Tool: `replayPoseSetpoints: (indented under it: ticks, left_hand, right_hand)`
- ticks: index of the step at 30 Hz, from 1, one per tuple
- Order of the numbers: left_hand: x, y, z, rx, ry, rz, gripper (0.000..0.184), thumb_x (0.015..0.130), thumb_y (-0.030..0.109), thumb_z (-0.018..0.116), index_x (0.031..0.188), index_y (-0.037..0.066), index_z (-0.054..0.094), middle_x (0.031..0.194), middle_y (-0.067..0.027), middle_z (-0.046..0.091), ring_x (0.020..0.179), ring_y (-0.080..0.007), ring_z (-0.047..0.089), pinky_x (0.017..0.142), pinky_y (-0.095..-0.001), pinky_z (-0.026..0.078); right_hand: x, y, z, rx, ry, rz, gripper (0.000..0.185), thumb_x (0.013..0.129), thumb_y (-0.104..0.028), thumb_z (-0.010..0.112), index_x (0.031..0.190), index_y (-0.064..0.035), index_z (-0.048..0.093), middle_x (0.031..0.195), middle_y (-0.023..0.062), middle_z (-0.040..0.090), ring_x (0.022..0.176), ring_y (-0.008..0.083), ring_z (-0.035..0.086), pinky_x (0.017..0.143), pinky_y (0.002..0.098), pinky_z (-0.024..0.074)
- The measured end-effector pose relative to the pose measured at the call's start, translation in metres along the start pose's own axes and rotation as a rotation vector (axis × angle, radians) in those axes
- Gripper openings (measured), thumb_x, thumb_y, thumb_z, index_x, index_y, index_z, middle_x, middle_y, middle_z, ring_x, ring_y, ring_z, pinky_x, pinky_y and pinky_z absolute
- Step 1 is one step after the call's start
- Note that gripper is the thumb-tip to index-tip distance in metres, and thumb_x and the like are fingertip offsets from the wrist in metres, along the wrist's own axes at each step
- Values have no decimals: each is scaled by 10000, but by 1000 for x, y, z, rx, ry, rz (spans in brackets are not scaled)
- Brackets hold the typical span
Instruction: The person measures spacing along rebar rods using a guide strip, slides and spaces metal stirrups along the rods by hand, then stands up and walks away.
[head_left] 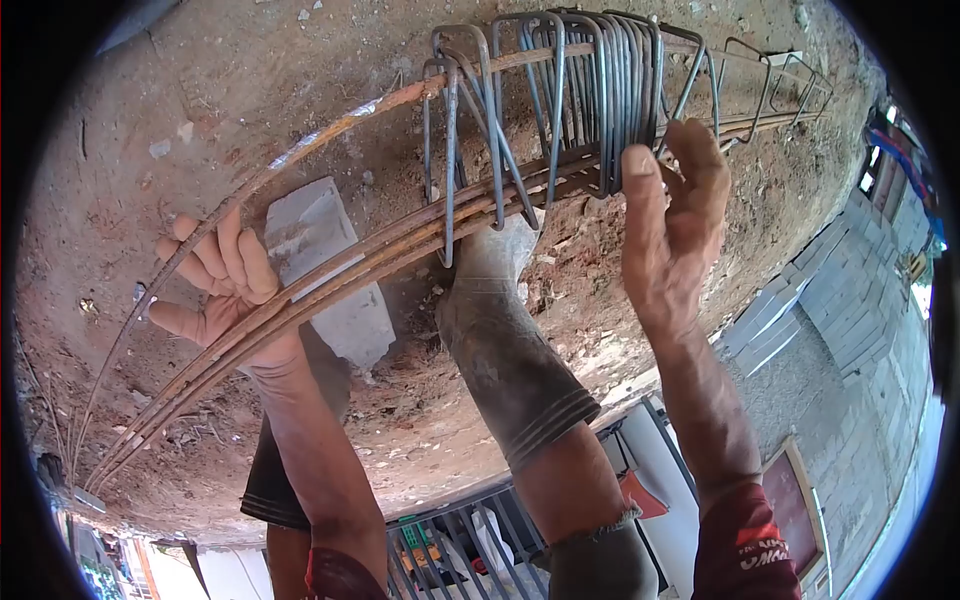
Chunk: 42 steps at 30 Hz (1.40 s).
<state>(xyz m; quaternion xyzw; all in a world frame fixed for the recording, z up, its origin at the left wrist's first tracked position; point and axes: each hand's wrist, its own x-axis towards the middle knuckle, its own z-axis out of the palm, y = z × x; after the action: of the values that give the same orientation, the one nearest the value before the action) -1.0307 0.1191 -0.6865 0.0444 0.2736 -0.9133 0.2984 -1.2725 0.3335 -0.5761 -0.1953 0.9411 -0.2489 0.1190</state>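
Observation:
Several rusty reinforcing bars run slantwise across the view, with one more bar bowed apart above them. Bent steel stirrups hang around the bars, most of them bunched closely together. My left hand is palm up behind the bars, its fingers half curled and the thumb stretched out; the bars cross in front of its palm and wrist. To the right of the bunch, my right hand has thumb and fingers apart. Its thumb tip is close to the stirrups; whether it touches them I cannot tell.
A pale concrete slab piece lies on the dirt ground beneath the bars. My boot stands beside it. Stacked grey blocks are at the right, and a metal grille is at the bottom.

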Motion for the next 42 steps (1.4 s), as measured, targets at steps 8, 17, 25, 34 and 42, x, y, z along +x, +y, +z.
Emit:
replayPoseSetpoints:
  ticks: [8,17,25,34,42]
  left_hand:
    - [-6,4,1,16,14,-5,597,863,443,608,1365,153,465,1499,-102,294,1430,-335,68,1174,-498,60]
    - [-13,-5,2,16,-11,-57,562,881,429,593,1353,146,481,1487,-98,330,1430,-296,123,1167,-509,78]
    - [-12,-2,11,267,37,13,536,911,473,522,1347,163,491,1445,-54,409,1368,-253,319,1123,-575,192]
    - [-9,0,1,239,31,-12,560,912,513,491,1364,183,465,1464,-52,379,1386,-252,284,1132,-572,183]
    - [-11,6,-1,225,52,6,545,936,498,455,1384,188,442,1475,-51,362,1382,-258,294,1131,-543,216]
  right_hand:
    - [56,-7,-9,157,-304,472,519,863,-459,601,1112,-4,607,999,137,655,924,189,608,843,332,460]
    - [-11,-103,48,362,-686,245,229,892,-128,523,958,87,478,599,109,576,360,184,476,393,303,463]
    - [-33,-61,60,70,46,-339,270,838,-186,662,967,33,571,812,123,537,702,183,503,536,300,435]
    - [7,-51,35,-356,-356,-116,282,891,-291,619,940,-16,579,745,86,555,628,175,532,495,309,479]
    - [9,-33,21,-96,-268,-121,254,943,-165,554,706,-75,547,448,-20,429,335,72,389,270,250,309]
